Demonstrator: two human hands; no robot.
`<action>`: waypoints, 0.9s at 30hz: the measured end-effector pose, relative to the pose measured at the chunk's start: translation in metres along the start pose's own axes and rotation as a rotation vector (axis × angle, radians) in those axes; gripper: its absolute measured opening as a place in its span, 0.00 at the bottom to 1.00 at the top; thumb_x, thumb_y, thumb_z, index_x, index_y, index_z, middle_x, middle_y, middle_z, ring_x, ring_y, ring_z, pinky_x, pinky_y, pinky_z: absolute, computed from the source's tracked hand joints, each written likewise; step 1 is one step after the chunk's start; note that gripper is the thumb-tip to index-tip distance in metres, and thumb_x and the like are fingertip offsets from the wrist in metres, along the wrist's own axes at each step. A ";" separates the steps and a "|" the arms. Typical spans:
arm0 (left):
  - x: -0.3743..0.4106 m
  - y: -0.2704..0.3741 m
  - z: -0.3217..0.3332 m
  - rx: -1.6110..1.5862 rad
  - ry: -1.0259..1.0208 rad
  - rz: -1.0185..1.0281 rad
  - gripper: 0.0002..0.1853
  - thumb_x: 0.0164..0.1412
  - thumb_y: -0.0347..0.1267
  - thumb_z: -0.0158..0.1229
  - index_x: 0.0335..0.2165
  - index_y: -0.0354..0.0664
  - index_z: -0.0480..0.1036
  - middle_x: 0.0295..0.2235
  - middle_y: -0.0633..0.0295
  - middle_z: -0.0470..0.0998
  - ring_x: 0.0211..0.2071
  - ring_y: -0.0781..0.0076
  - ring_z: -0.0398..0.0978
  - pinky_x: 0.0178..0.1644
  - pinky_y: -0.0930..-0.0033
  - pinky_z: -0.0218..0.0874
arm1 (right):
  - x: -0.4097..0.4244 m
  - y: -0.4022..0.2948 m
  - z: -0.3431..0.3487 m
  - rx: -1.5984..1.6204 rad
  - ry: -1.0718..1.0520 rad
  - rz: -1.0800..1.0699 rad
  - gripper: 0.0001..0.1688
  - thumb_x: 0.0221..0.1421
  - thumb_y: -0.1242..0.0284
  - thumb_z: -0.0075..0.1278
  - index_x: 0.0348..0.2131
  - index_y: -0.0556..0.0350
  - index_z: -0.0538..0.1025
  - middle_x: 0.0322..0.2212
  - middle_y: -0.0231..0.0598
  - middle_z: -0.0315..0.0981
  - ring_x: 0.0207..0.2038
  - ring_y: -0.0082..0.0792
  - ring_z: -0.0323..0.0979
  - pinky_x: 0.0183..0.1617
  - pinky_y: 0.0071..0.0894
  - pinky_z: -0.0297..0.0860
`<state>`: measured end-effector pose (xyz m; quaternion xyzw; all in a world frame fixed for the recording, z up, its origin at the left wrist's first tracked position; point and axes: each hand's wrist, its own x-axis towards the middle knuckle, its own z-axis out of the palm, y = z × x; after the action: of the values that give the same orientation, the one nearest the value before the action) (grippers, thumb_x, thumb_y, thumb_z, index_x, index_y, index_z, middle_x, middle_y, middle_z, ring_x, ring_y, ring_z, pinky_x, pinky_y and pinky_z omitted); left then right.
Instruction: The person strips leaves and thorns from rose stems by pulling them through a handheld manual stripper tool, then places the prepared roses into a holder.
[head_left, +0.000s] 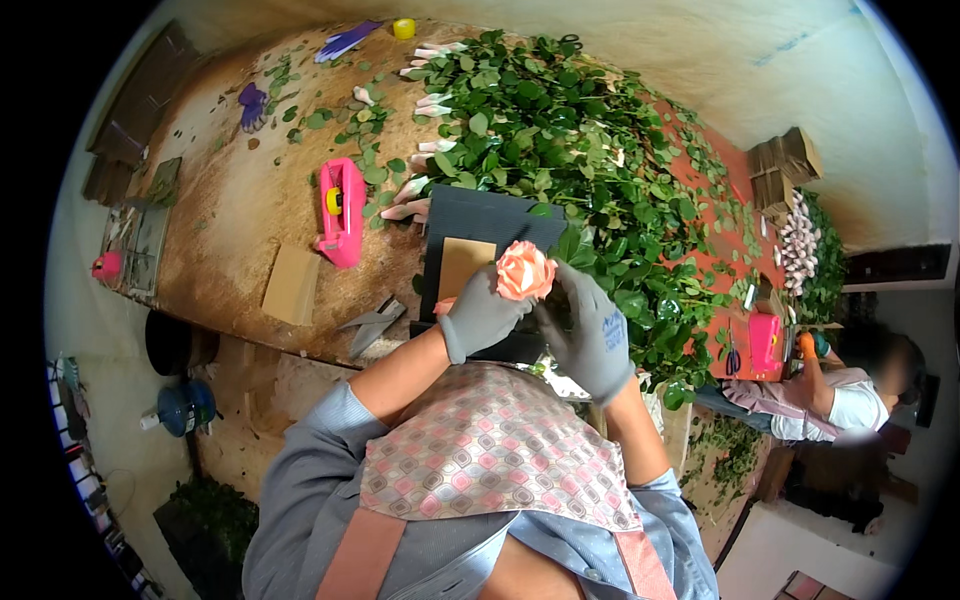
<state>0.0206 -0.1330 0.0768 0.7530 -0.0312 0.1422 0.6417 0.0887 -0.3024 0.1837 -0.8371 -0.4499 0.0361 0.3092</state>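
Note:
My left hand (486, 311), in a grey glove, is closed around a peach-coloured rose (526, 270) just beneath its bloom. Beside it on the right, my right hand (596, 330), gloved in grey too, has its fingers near the rose; part of it is blurred, and whether it touches the stem cannot be told. Below both hands lies a black ridged board (480, 206) with a piece of brown cardboard (465, 262) on it. Part of another peach bloom (444, 306) shows by my left wrist.
Leafy rose stems (555, 142) with wrapped heads (411, 189) cover the table's middle. Left of the board are a pink tape dispenser (343, 214), cardboard sheets (291, 285) and a grey metal tool (375, 326). Purple gloves (253, 106) lie farther off. A co-worker (832, 397) stands far right.

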 end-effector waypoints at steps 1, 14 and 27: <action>0.001 -0.004 -0.005 0.043 -0.001 0.012 0.10 0.63 0.25 0.54 0.42 0.35 0.76 0.34 0.64 0.78 0.33 0.74 0.74 0.39 0.71 0.68 | 0.007 0.005 0.008 -0.049 0.001 -0.043 0.31 0.54 0.74 0.60 0.57 0.59 0.70 0.45 0.49 0.77 0.44 0.50 0.77 0.48 0.43 0.74; -0.048 0.034 -0.137 0.574 0.125 -0.452 0.13 0.64 0.31 0.56 0.44 0.36 0.78 0.41 0.48 0.80 0.43 0.47 0.78 0.47 0.55 0.69 | 0.064 0.049 0.102 -0.216 -0.393 -0.185 0.24 0.59 0.67 0.54 0.54 0.52 0.71 0.37 0.45 0.77 0.38 0.49 0.78 0.39 0.48 0.73; -0.117 0.013 -0.054 0.983 -0.037 0.055 0.16 0.54 0.38 0.64 0.41 0.46 0.78 0.42 0.68 0.76 0.46 0.65 0.73 0.46 0.59 0.64 | 0.049 0.041 0.119 -0.307 -0.650 -0.333 0.11 0.57 0.69 0.52 0.39 0.52 0.71 0.32 0.44 0.74 0.33 0.46 0.79 0.33 0.45 0.73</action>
<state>-0.1035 -0.0988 0.0664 0.9680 0.0085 0.1435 0.2056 0.1077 -0.2233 0.0761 -0.7339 -0.6543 0.1808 0.0235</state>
